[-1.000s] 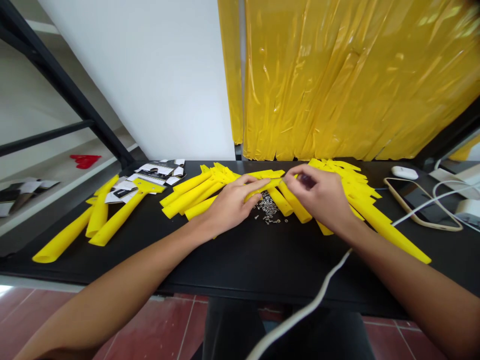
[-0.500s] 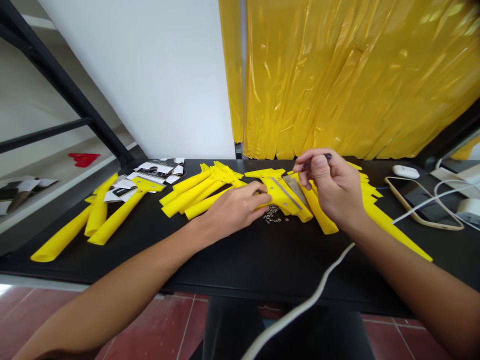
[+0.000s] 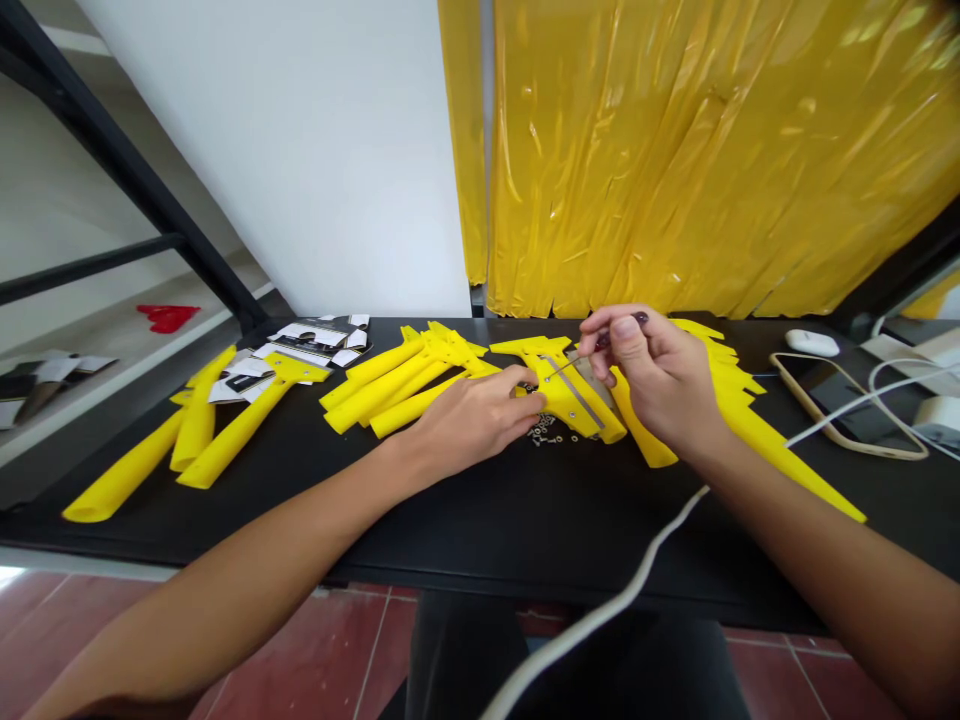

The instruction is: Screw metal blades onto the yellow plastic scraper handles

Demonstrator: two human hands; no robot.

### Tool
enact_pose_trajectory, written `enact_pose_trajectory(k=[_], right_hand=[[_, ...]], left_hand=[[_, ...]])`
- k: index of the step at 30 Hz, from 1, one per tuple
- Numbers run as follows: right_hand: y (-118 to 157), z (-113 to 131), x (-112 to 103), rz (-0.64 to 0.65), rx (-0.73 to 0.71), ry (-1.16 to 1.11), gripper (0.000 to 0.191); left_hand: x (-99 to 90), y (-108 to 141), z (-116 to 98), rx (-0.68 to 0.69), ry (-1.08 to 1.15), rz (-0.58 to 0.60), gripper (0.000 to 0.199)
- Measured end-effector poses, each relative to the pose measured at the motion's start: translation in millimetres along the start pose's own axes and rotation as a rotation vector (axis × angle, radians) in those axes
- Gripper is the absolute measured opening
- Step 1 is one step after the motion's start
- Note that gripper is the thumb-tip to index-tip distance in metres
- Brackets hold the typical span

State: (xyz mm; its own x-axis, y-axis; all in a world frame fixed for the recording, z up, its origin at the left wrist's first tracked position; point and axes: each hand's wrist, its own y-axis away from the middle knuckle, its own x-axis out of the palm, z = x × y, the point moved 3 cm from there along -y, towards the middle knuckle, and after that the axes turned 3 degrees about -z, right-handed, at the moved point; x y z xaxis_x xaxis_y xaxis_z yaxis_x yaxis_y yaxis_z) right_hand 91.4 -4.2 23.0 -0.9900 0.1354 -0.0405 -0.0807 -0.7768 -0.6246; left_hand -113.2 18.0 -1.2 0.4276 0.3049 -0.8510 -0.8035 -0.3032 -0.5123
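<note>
A yellow scraper with a metal strip across its head lies mid-table, and my left hand is closed on its left end. My right hand pinches a screwdriver with a dark handle. Its thin shaft points down to the left, the tip at a screw on the scraper head. Small nuts or screws lie in a pile just below the scraper, partly hidden by my left hand. A grey metal piece shows behind the scraper head.
Several yellow handles lie left of centre, at the far left and at the right. Printed cards sit at the back left. A phone, a white case and a white cable are on the right.
My right hand has moved slightly left, and the screwdriver's tip has come onto the screw at the scraper's upper left. The left hand has barely moved.
</note>
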Motion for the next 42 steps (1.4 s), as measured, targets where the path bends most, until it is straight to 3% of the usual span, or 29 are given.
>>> enact_pose_trajectory(k=[8, 23, 32, 35, 38, 42], right_hand=[[4.6, 1.1, 1.4, 0.082, -0.067, 0.009, 0.020], [2.2, 0.3, 1.3, -0.013, -0.019, -0.033, 0.021], [2.7, 1.1, 2.5, 0.014, -0.026, 0.036, 0.019], [0.5, 3.6, 4.4, 0.023, 0.032, -0.046, 0.022], [-4.7, 5.5, 7.9, 0.084, 0.093, -0.195, 0.029], [-15.1, 4.6, 11.2, 0.205, 0.116, -0.258, 0.025]], left_hand=[[-1.4, -1.1, 0.8, -0.009, -0.018, 0.006, 0.021], [-3.8, -3.3, -3.9, 0.012, -0.130, 0.029, 0.023], [-4.9, -3.5, -7.5, 0.018, -0.207, 0.061, 0.020], [-3.8, -2.7, -10.5, 0.055, -0.211, 0.072, 0.017], [-3.7, -1.8, -11.1, 0.092, -0.181, 0.066, 0.019], [-4.9, -1.5, -8.1, 0.095, -0.148, 0.027, 0.024]])
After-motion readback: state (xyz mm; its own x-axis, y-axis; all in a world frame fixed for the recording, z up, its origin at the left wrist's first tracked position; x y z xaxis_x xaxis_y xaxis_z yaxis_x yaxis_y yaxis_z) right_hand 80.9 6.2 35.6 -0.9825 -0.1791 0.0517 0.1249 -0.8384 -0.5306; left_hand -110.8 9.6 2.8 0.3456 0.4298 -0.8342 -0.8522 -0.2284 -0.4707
